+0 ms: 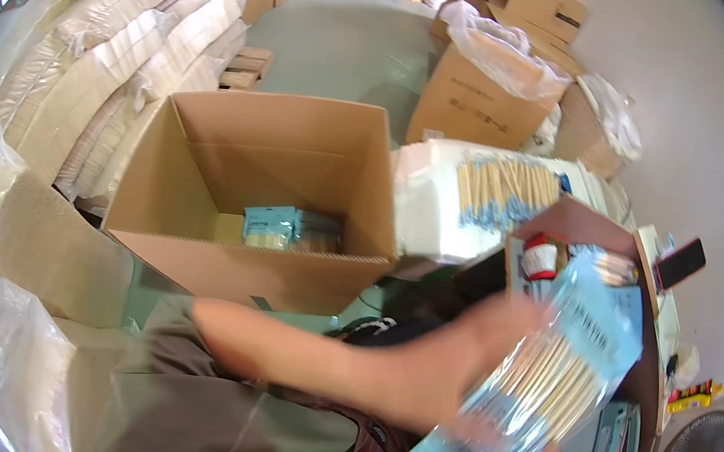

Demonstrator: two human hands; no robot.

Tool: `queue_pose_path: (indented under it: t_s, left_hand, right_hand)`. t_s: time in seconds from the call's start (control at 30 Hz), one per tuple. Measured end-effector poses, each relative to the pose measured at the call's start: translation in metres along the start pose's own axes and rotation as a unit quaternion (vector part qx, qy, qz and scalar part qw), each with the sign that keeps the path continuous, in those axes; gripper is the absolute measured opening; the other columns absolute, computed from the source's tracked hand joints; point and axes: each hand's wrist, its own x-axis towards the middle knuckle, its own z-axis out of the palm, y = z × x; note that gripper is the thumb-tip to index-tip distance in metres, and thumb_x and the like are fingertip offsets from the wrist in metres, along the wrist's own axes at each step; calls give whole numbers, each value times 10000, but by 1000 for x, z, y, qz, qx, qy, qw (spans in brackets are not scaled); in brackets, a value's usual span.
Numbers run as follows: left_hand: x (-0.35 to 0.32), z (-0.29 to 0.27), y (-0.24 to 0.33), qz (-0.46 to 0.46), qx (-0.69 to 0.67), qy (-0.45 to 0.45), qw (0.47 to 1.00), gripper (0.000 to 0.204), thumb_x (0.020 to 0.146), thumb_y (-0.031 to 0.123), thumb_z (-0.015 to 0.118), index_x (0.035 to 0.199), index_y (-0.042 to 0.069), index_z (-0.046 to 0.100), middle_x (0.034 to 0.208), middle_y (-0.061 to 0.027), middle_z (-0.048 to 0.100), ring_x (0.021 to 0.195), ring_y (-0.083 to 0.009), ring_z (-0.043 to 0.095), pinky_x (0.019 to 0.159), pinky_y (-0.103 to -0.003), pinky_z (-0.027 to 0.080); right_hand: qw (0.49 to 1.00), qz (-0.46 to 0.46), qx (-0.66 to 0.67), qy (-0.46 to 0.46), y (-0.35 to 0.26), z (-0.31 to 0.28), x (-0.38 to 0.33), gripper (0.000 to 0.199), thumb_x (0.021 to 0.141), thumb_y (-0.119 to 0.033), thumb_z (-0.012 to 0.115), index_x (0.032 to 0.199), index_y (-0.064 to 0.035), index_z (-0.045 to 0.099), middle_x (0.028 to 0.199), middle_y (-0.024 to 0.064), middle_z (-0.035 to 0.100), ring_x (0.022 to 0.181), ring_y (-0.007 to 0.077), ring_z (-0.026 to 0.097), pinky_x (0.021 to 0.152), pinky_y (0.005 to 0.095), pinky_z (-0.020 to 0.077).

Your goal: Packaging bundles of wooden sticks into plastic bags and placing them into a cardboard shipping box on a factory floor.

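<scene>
While an open cardboard box (255, 203) sits at frame centre, my left hand (444, 365) clasps a blue-labelled packet of wooden sticks (542, 387) lower right; my right hand's state I cannot tell.

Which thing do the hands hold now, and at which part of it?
The left hand grips a clear packet of wooden sticks with blue label ends along its middle side. Fingers under its lower end seem to be the right hand's.
</scene>
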Motion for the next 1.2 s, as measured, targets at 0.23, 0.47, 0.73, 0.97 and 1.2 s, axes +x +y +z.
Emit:
queue_pose_path:
  t_s: [0.23,0.47,0.73,0.97,1.2]
  left_hand:
    - [-15,-187,-1,-363,-403,235,806,608,797,460,585,1200,24,451,1135,-129,548,994,-211,566,855,-360,461]
    - [-108,-326,-105,-467,-392,332,720,397,828,215,561,1148,-8,489,1047,-145,592,882,-232,611,794,-370,499]
    - [-249,-342,-204,-592,-282,355,667,352,814,195,577,1111,16,517,968,-122,610,825,-204,618,762,-366,512]
    - [-295,-303,-336,-560,-359,300,684,442,773,218,628,1157,58,480,1043,-137,570,950,-252,560,826,-419,461]
    - [-340,-285,-443,-790,6,262,554,951,620,355,749,1320,-15,222,1266,-224,386,1096,-347,468,907,-396,410]
  right_hand:
    - [982,41,-168,-73,-26,224,193,555,715,-296,655,1133,14,465,934,79,540,797,146,554,675,293,508]
    - [934,297,-80,-180,65,277,335,437,784,-293,619,1059,25,499,856,105,587,694,220,609,612,316,534]
    - [975,175,-56,-121,0,205,293,547,808,-124,551,1296,17,345,1144,217,527,869,251,614,646,271,510]
    - [987,50,-104,109,27,103,263,495,770,-51,545,1243,18,415,1076,212,567,802,219,627,578,251,529]
    - [960,40,-180,210,58,73,219,447,801,-49,531,1236,-4,435,1095,150,562,891,201,600,730,276,510]
